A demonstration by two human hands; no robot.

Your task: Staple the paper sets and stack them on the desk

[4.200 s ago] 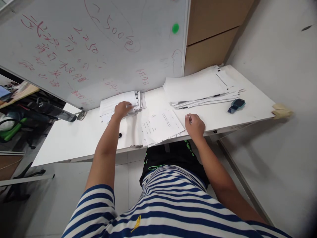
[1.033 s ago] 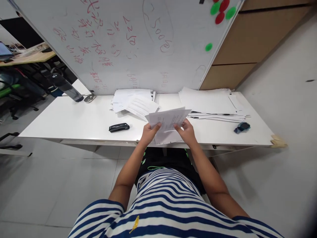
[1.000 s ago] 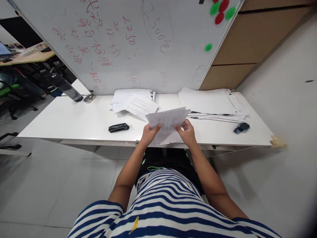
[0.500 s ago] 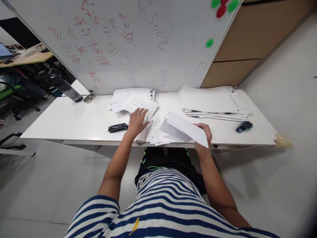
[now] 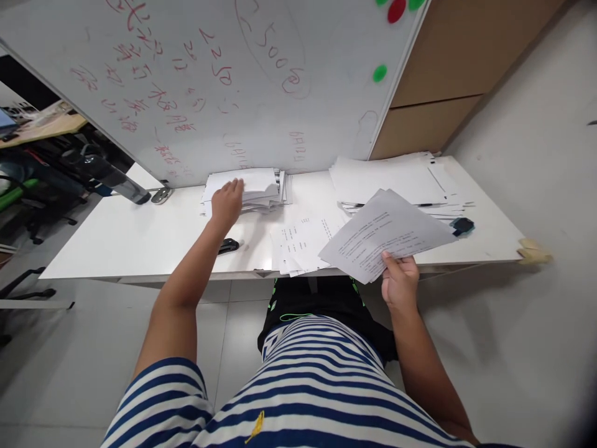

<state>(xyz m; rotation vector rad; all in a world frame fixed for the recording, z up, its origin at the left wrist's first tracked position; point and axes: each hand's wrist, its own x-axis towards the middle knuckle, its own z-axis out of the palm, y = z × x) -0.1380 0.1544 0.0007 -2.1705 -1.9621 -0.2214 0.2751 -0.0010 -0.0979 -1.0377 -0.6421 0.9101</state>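
Note:
My right hand (image 5: 402, 283) grips printed sheets of paper (image 5: 387, 233) at their lower edge, thumb on top, held tilted above the table. My left hand (image 5: 227, 202) lies with fingers stretched out on the left stack of papers (image 5: 259, 182); nothing shows in its grasp. A black stapler (image 5: 229, 246) lies beside my left forearm, which partly hides it. Between my hands, loose printed sheets (image 5: 301, 242) spread near the table's front edge, partly covered by the held ones.
A larger stack of papers (image 5: 380, 177) sits at the back right, with a dark wristwatch (image 5: 462, 226) near it. At the left stand a water bottle (image 5: 109, 174) and a small round object (image 5: 161, 196). A whiteboard (image 5: 326, 74) rises behind the white table (image 5: 116, 242).
My left hand has moved left and back onto the left stack; the loose sheet it touched now lies on that stack. My right hand has raised the folded-over sheets, showing their printed side.

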